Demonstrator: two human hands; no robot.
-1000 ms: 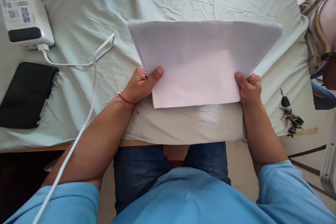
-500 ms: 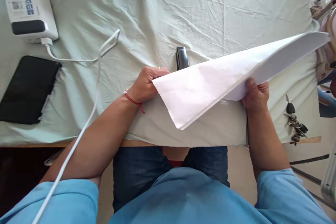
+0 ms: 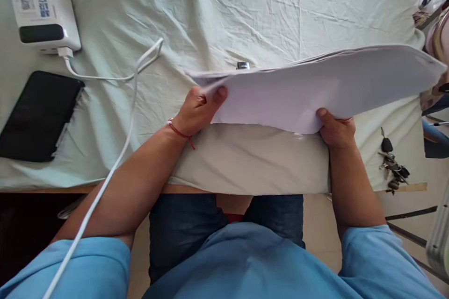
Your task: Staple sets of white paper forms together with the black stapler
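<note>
Since half a second ago, the stack of white paper (image 3: 315, 88) has swung back from its steep tilt toward level, and its left corner has returned to the left hand (image 3: 198, 110), which now pinches it with thumb on top. Right hand (image 3: 335, 128) grips the near edge from below, as before. Paper hangs just above the cloth-covered tabletop (image 3: 245, 14), hiding most of the small black device (image 3: 242, 65) that showed plainly earlier. Phone (image 3: 37, 114), white charger (image 3: 44, 11), cable (image 3: 115, 77) and keys (image 3: 391, 161) lie unchanged.
</note>
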